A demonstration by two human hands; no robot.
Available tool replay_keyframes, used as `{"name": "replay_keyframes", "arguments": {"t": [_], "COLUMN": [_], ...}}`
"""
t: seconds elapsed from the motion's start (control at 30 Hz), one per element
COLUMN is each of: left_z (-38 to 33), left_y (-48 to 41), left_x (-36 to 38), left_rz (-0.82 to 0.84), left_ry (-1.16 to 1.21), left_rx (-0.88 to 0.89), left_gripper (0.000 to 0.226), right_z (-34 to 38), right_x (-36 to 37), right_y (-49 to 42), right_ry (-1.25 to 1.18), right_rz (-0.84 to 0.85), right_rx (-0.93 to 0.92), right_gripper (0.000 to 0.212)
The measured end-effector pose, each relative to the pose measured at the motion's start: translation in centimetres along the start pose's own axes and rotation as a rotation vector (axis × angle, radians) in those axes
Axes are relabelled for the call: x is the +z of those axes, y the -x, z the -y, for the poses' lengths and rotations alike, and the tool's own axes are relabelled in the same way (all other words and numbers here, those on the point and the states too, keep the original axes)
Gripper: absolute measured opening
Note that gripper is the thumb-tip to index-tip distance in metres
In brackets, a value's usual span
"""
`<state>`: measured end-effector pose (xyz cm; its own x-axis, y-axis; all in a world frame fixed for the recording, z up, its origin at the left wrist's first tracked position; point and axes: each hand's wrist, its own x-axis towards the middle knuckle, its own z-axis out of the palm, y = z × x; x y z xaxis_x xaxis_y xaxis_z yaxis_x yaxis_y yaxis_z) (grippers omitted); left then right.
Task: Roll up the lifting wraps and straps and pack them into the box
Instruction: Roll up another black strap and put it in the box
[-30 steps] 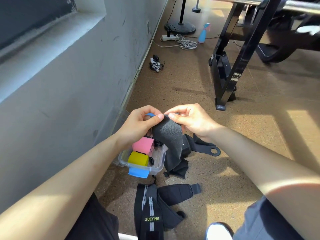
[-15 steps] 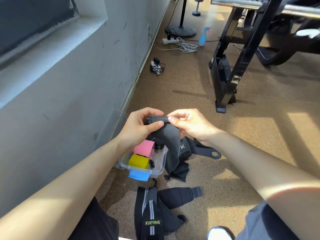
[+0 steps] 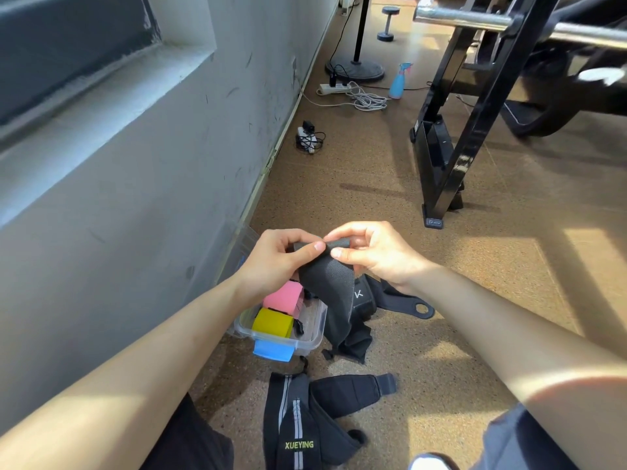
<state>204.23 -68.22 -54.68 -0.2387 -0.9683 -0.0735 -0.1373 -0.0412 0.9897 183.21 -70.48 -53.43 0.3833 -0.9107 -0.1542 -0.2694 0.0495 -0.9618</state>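
- I see a grey wall (image 3: 142, 184) down the left side, meeting a speckled brown floor (image 3: 424, 351) that fills the rest of the view.
- A black rack frame (image 3: 475, 130) stands at upper right, with a steel bar (image 3: 475, 20) across it.
- Near me at the bottom edge, a black wrap marked XUEYING (image 3: 298, 432) lies spread on the floor, well apart from both hands.
- The black strap (image 3: 330, 293) I am working on hangs from my fingers, its lower end trailing to the floor just beside the box.
- A clear plastic box (image 3: 314, 337) sits by the wall under my left forearm; a pink roll (image 3: 283, 298) and a yellow roll (image 3: 273, 322) lie inside, and a blue clip shows on its near wall.
- Another black strap with a loop end (image 3: 412, 308) lies on the floor below my right wrist.
- My left hand (image 3: 276, 262) pinches the strap's top edge between thumb and fingers.
- My right hand (image 3: 376, 254) pinches the same edge right beside it; the edge looks folded over, though I can't be sure.
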Motion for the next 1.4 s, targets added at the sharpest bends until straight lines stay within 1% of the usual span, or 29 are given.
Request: {"name": "replay_keyframes", "arguments": {"t": [0.03,0.07,0.13,0.17,0.2,0.37,0.47,0.57,0.63,0.7,0.73,0.83,0.87,0.93,1.0,1.03,1.1,1.13,1.27,1.33,1.4], "left_z": [0.0,0.0,0.0,0.2,0.3,0.3,0.2,-0.3,-0.5,-0.6,-0.5,-0.2,-0.1,-0.1,-0.1,-0.2,-0.2,-0.2,-0.2,-0.4,-0.6], "left_y": [0.0,0.1,0.0,0.0,-0.1,-0.2,-0.2,0.0,0.0,-0.1,-0.1,-0.3,-0.3,-0.3,-0.2,-0.2,-0.1,-0.2,-0.2,-0.1,0.0], "left_x": [0.0,-0.1,-0.2,-0.3,-0.3,-0.2,-0.1,-0.2,-0.2,-0.3,-0.2,-0.1,0.0,0.0,0.0,0.0,0.0,0.0,0.0,0.1,0.2], "left_rz": [-0.011,-0.022,-0.047,-0.059,-0.068,-0.079,-0.073,0.013,0.066,0.064,0.05,0.005,-0.004,-0.028,-0.048,-0.053,-0.065,-0.07,-0.056,-0.029,0.028], "left_ry": [-0.016,-0.021,-0.009,-0.012,-0.021,-0.041,-0.004,-0.017,-0.018,0.029,0.053,0.069,0.075,0.106,0.117,0.106,0.081,0.072,0.045,0.067,0.099], "left_rx": [0.018,0.034,0.056,0.067,0.08,0.113,0.033,-0.094,-0.145,-0.166,-0.167,-0.134,-0.114,-0.078,-0.038,-0.018,0.013,0.024,0.019,-0.048,-0.155], "left_gripper": [0.017,0.018,0.019,0.019,0.02,0.021,0.026,0.024,0.033,0.038,0.035,0.016,0.013,0.012,0.011,0.011,0.012,0.014,0.019,0.022,0.027], "right_z": [0.0,0.1,0.3,0.4,0.4,0.7,0.6,0.4,0.2,0.1,-0.1,-0.2,-0.2,0.1,0.5,0.8,1.0,1.1,1.0,0.6,0.4], "right_x": [-0.1,-0.1,-0.1,0.0,0.0,0.2,0.1,-0.2,-0.4,-0.4,-0.4,-0.2,-0.3,-0.3,-0.2,-0.1,0.2,0.2,0.1,0.0,0.0], "right_y": [0.0,0.0,0.0,0.0,0.1,0.3,0.2,0.0,0.0,0.0,0.0,0.0,0.0,0.2,0.4,0.4,0.4,0.4,0.2,0.0,-0.1], "right_ry": [0.02,0.036,0.077,0.095,0.101,0.001,-0.043,-0.067,-0.038,-0.012,-0.011,0.017,0.018,-0.014,-0.068,-0.081,-0.087,-0.079,-0.112,-0.128,-0.126], "right_rz": [0.007,0.022,0.039,0.039,0.04,0.075,0.033,-0.019,-0.064,-0.083,-0.073,-0.051,-0.053,-0.038,0.014,0.037,0.035,0.031,0.028,-0.006,-0.035], "right_rx": [0.023,0.057,0.111,0.122,0.126,0.077,0.042,0.013,-0.026,-0.049,-0.059,-0.061,-0.054,-0.02,0.048,0.091,0.163,0.16,0.092,0.073,0.05], "right_gripper": [0.015,0.017,0.035,0.042,0.043,0.025,0.014,0.015,0.018,0.023,0.024,0.032,0.034,0.036,0.029,0.032,0.048,0.048,0.029,0.021,0.017]}}
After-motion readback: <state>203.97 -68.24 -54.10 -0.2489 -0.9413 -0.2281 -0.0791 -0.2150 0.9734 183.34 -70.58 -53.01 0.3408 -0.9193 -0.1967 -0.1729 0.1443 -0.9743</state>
